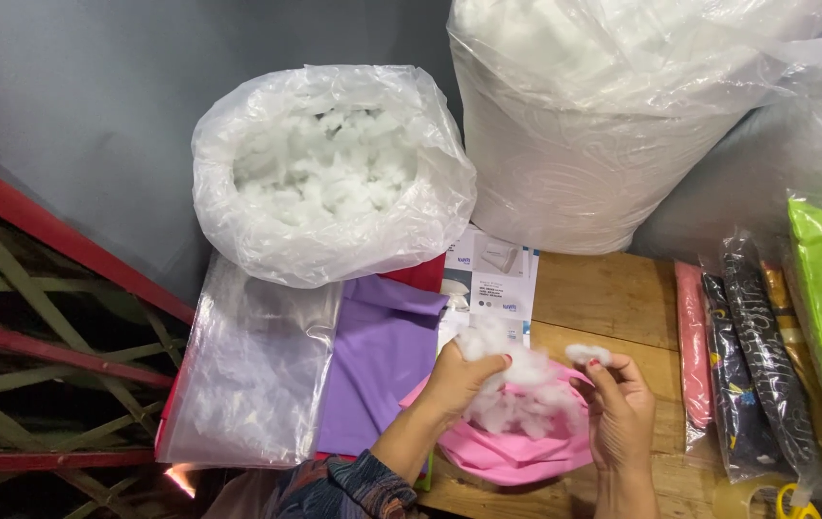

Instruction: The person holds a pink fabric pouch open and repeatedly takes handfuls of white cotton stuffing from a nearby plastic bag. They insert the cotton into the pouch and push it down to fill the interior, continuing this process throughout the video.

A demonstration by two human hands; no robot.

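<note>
I am gripping white stuffing [512, 380] in my left hand [457, 383], pressing it into the pink cover [512, 452] lying on the wooden table [613, 298]; my right hand [619, 408] is pinching a small tuft [588, 354]. I should be packing small wads evenly. Beyond, the open bag of filling [329, 173] is waiting.

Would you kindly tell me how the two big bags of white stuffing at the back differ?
The left bag is smaller and sits open, its rim rolled down so loose tufts show. The right bag is taller, wider and packed full, its plastic drawn over the top and running out of view. Both are clear plastic holding white fibre filling.
</note>
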